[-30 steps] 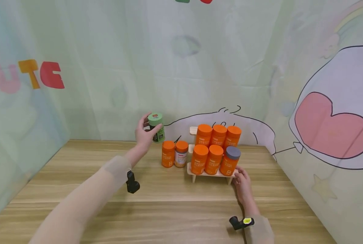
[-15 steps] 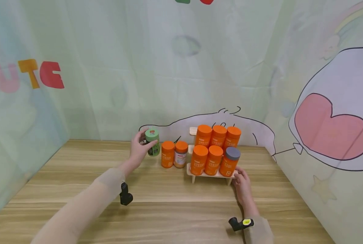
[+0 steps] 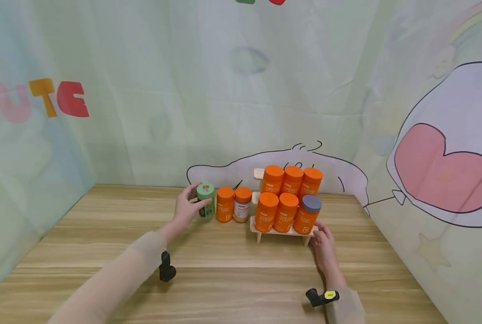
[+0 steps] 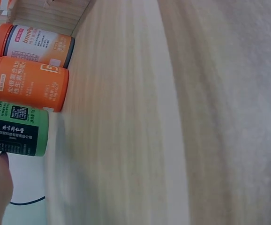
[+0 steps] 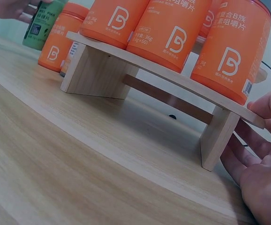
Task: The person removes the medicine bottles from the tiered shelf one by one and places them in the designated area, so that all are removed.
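In the head view my left hand [image 3: 185, 209] holds a green jar [image 3: 207, 209] with a pale green lid, thumb on its near side and fingers round the far side. The jar is upright, beside an orange jar [image 3: 225, 208]. Right of that stands a white-labelled jar [image 3: 241, 210] with an orange lid. My right hand [image 3: 325, 246] holds the right end of a tiered wooden rack [image 3: 254, 224]; in the right wrist view its thumb lies at the board [image 5: 248, 116] edge, other fingers below. A grey-lidded orange jar [image 3: 305, 219] stands at that end.
Two orange-lidded jars share the rack's front step, such as this left jar [image 3: 265, 216]. Three more, including this back jar [image 3: 272, 179], stand behind on a higher step. A printed curtain [image 3: 156, 103] closes off the back and sides of the wooden table [image 3: 225, 279].
My left hand has lowered the green jar from near the curtain down beside the orange jar. My right hand has stayed on the rack's right end.
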Demonstrator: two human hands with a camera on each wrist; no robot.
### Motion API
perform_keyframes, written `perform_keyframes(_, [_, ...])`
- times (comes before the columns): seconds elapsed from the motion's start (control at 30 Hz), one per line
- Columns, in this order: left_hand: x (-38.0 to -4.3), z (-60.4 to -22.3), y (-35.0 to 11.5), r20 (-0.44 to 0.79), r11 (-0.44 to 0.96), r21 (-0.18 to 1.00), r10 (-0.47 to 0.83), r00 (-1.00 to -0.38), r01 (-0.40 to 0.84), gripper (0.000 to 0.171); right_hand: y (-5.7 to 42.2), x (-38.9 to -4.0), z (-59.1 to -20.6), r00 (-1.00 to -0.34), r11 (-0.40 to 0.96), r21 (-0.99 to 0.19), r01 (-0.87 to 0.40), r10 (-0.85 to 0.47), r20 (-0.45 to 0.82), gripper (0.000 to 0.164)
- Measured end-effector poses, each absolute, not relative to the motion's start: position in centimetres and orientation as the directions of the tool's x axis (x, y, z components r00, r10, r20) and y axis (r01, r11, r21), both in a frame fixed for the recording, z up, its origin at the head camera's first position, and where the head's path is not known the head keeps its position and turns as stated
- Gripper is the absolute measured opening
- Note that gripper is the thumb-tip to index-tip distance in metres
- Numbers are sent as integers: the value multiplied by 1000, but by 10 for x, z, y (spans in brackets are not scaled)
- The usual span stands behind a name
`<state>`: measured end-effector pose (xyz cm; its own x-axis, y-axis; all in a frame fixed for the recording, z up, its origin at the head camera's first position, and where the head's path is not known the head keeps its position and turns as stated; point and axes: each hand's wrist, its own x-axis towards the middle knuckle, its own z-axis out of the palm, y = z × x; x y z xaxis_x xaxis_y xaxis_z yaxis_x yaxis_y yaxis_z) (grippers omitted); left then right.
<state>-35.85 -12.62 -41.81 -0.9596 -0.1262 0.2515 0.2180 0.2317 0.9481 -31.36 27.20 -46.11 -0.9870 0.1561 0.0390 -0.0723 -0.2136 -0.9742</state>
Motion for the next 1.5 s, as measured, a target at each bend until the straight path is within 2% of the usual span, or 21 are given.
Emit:
perform_keyframes(0.8, [-363, -427, -124, 219, 199, 959, -65, -974, 202, 67, 270, -314, -464, -982, -209, -975, -68, 186, 29, 33])
perform_keyframes(1.07, [-358, -422, -124, 143, 207, 969, -40, -989, 132, 75, 271, -312, -464, -985, -198, -977, -77, 165, 45, 35])
perform_keyframes(1.27, [-358, -421, -124, 150, 204, 969, -16, -989, 143, 80, 271, -311, -463, -986, -189, -978, -83, 160, 53, 33])
perform_keyframes(1.5, [-358, -416, -123, 181, 144, 975, -78, -980, 168, 79, 272, -310, -462, -987, -168, -983, -72, 153, 46, 29])
